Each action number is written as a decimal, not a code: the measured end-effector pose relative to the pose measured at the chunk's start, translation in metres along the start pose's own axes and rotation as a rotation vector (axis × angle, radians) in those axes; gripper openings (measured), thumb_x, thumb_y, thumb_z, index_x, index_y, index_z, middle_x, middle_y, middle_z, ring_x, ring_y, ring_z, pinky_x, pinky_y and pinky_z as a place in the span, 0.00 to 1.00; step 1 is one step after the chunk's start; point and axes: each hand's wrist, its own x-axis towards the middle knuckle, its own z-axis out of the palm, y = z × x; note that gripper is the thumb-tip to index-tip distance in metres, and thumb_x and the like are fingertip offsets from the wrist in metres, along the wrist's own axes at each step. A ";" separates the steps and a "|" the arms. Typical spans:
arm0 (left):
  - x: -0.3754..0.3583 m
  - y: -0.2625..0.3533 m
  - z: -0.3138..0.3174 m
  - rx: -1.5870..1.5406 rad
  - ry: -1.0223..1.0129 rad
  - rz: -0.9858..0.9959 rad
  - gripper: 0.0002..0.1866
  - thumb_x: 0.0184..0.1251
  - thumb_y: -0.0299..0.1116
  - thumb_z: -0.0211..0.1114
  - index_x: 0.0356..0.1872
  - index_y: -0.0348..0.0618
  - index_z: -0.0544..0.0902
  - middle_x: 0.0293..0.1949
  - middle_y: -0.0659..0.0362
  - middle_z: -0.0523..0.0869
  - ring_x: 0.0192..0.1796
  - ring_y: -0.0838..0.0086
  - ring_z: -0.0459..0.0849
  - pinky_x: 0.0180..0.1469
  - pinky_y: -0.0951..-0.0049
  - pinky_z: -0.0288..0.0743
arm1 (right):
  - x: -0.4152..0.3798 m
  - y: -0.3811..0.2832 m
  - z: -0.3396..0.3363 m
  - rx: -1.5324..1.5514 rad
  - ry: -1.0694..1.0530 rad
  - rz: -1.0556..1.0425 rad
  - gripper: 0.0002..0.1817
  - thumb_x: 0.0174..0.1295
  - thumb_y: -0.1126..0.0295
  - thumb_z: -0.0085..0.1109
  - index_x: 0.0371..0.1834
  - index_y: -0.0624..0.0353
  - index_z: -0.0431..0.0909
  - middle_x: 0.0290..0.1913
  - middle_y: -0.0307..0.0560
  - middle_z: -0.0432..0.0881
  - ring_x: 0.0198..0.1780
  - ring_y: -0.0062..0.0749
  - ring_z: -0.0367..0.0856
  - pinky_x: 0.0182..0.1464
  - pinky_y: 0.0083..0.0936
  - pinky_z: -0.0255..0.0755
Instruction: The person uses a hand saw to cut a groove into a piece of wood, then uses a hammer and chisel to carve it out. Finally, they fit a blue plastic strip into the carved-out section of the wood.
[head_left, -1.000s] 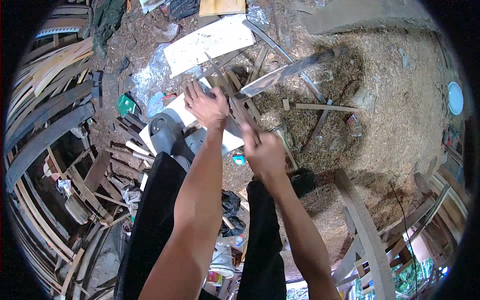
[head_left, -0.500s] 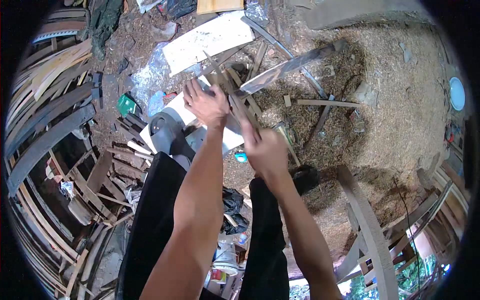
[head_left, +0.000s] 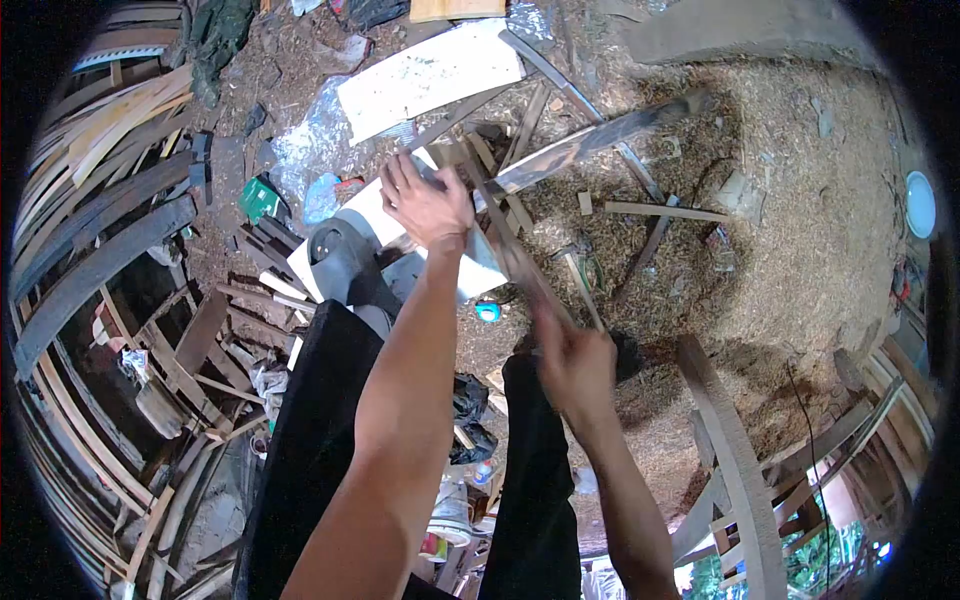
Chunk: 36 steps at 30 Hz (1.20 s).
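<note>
My right hand (head_left: 580,365) is closed around the handle end of a long thin saw (head_left: 512,245), blurred by motion. The blade slants up and left, crossing a long plank (head_left: 600,135) just right of my left hand (head_left: 430,212). That hand lies on the work with fingers spread and thumb apart, pressing down; what is directly under the palm is hidden. Beneath it is a white board (head_left: 365,212), and my shod foot (head_left: 345,265) rests there too. The plank's far end extends to the upper right, over a thin strip.
Sawdust covers the ground. A hammer-like tool (head_left: 583,288) and a blue tape measure (head_left: 488,311) lie near my feet. A white sheet (head_left: 430,80) is ahead. Stacked timber (head_left: 105,250) fills the left, a beam (head_left: 735,460) stands right, and a light-blue basin (head_left: 920,204) lies far right.
My right hand has drawn the saw back toward me and to the right. My left hand stays on the work; the whole view has shifted slightly.
</note>
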 end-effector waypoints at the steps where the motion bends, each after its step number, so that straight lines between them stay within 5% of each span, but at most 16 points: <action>1: 0.002 0.002 0.000 -0.010 0.006 0.007 0.33 0.56 0.40 0.54 0.63 0.32 0.72 0.65 0.46 0.73 0.73 0.53 0.62 0.72 0.48 0.52 | 0.033 -0.010 0.018 -0.077 0.053 -0.099 0.19 0.67 0.54 0.55 0.46 0.58 0.84 0.28 0.63 0.83 0.33 0.59 0.84 0.36 0.48 0.79; 6: -0.002 -0.003 -0.002 0.022 -0.025 -0.002 0.33 0.57 0.41 0.55 0.63 0.32 0.71 0.66 0.46 0.72 0.73 0.54 0.62 0.72 0.48 0.52 | 0.083 -0.043 0.036 -0.182 0.048 0.018 0.25 0.68 0.48 0.51 0.33 0.62 0.83 0.27 0.64 0.82 0.34 0.64 0.83 0.42 0.51 0.78; 8: 0.000 0.006 -0.008 -0.043 -0.022 -0.013 0.33 0.57 0.41 0.55 0.63 0.31 0.72 0.66 0.46 0.72 0.73 0.53 0.61 0.71 0.49 0.52 | 0.042 -0.015 0.028 -0.013 0.116 -0.096 0.29 0.69 0.50 0.53 0.29 0.71 0.83 0.19 0.68 0.75 0.24 0.57 0.83 0.29 0.42 0.73; 11: -0.001 -0.002 0.002 0.011 0.035 0.023 0.32 0.56 0.41 0.55 0.62 0.32 0.73 0.65 0.46 0.73 0.72 0.52 0.63 0.71 0.49 0.53 | -0.054 0.003 -0.029 0.099 0.058 -0.037 0.17 0.70 0.64 0.54 0.38 0.69 0.84 0.14 0.57 0.72 0.19 0.19 0.76 0.21 0.29 0.65; 12: -0.001 -0.002 0.002 0.009 0.071 0.044 0.31 0.56 0.40 0.55 0.61 0.32 0.74 0.64 0.46 0.75 0.71 0.51 0.64 0.71 0.50 0.54 | -0.060 0.004 -0.035 0.094 0.052 -0.043 0.17 0.70 0.64 0.54 0.38 0.69 0.84 0.14 0.57 0.72 0.19 0.19 0.76 0.21 0.29 0.65; 14: -0.004 -0.002 -0.002 0.014 0.043 0.021 0.31 0.56 0.40 0.55 0.61 0.32 0.74 0.64 0.46 0.75 0.71 0.51 0.64 0.70 0.50 0.54 | -0.071 0.007 -0.042 0.010 -0.010 0.065 0.17 0.67 0.60 0.55 0.52 0.58 0.83 0.29 0.62 0.83 0.32 0.56 0.85 0.33 0.42 0.79; 17: -0.001 -0.002 0.004 0.018 0.071 0.045 0.31 0.56 0.40 0.55 0.61 0.32 0.74 0.64 0.46 0.75 0.71 0.51 0.65 0.70 0.49 0.54 | 0.003 0.004 -0.001 0.097 -0.043 0.031 0.17 0.66 0.57 0.56 0.46 0.59 0.84 0.29 0.65 0.82 0.30 0.60 0.84 0.31 0.46 0.77; 18: 0.000 -0.001 0.002 0.005 0.051 0.039 0.31 0.56 0.41 0.55 0.61 0.32 0.73 0.64 0.46 0.75 0.71 0.51 0.65 0.70 0.49 0.54 | 0.039 0.000 0.020 -0.044 0.031 -0.133 0.23 0.65 0.51 0.56 0.39 0.64 0.84 0.28 0.69 0.81 0.31 0.62 0.83 0.35 0.50 0.77; 20: 0.000 -0.006 0.003 0.008 0.013 0.044 0.32 0.57 0.41 0.56 0.62 0.33 0.73 0.64 0.46 0.75 0.71 0.52 0.64 0.70 0.48 0.55 | 0.099 -0.035 0.049 -0.086 0.030 -0.004 0.35 0.66 0.41 0.50 0.27 0.70 0.82 0.30 0.72 0.81 0.38 0.63 0.84 0.45 0.51 0.78; 23: 0.000 -0.007 0.002 0.027 -0.008 0.030 0.32 0.57 0.41 0.57 0.63 0.33 0.72 0.65 0.46 0.74 0.72 0.52 0.63 0.70 0.48 0.55 | 0.089 -0.037 0.055 -0.092 0.152 -0.073 0.34 0.68 0.44 0.50 0.25 0.70 0.82 0.23 0.73 0.77 0.33 0.67 0.82 0.38 0.52 0.74; 25: -0.002 -0.001 0.000 -0.005 0.002 0.020 0.33 0.57 0.41 0.56 0.63 0.33 0.72 0.65 0.46 0.74 0.72 0.53 0.63 0.71 0.48 0.54 | 0.047 -0.010 0.036 -0.067 0.070 -0.093 0.31 0.68 0.48 0.52 0.26 0.70 0.82 0.21 0.69 0.77 0.27 0.61 0.82 0.33 0.46 0.74; 26: -0.002 -0.002 0.002 -0.008 0.008 0.009 0.33 0.56 0.41 0.56 0.63 0.33 0.72 0.66 0.46 0.73 0.72 0.53 0.63 0.71 0.48 0.53 | 0.017 -0.019 0.006 -0.016 -0.004 -0.016 0.19 0.67 0.55 0.56 0.47 0.60 0.83 0.30 0.65 0.83 0.32 0.59 0.84 0.37 0.45 0.80; 27: 0.000 -0.001 0.002 -0.009 0.015 0.000 0.33 0.56 0.41 0.55 0.63 0.33 0.72 0.66 0.46 0.73 0.72 0.53 0.63 0.71 0.48 0.53 | -0.012 -0.005 -0.006 0.032 0.006 -0.026 0.17 0.67 0.59 0.56 0.54 0.52 0.82 0.31 0.62 0.84 0.32 0.57 0.85 0.35 0.42 0.79; 30: 0.000 -0.001 0.002 0.009 0.030 0.000 0.33 0.55 0.40 0.55 0.63 0.33 0.72 0.65 0.46 0.73 0.72 0.53 0.63 0.71 0.49 0.53 | -0.075 0.016 -0.042 0.057 -0.091 0.071 0.17 0.66 0.66 0.56 0.57 0.52 0.80 0.33 0.63 0.84 0.35 0.56 0.85 0.37 0.40 0.78; 34: -0.001 0.001 -0.001 0.017 0.011 -0.001 0.33 0.54 0.39 0.54 0.63 0.33 0.72 0.65 0.47 0.74 0.72 0.52 0.63 0.71 0.49 0.53 | -0.010 0.002 -0.005 0.067 0.025 -0.108 0.16 0.66 0.64 0.56 0.54 0.55 0.82 0.28 0.61 0.84 0.30 0.58 0.84 0.33 0.44 0.78; 36: 0.001 0.000 0.001 0.022 0.010 0.001 0.33 0.55 0.39 0.54 0.64 0.33 0.72 0.65 0.47 0.74 0.72 0.52 0.64 0.71 0.49 0.53 | 0.060 -0.004 0.038 -0.169 0.060 -0.112 0.25 0.64 0.50 0.57 0.34 0.67 0.84 0.24 0.70 0.80 0.30 0.63 0.83 0.35 0.48 0.79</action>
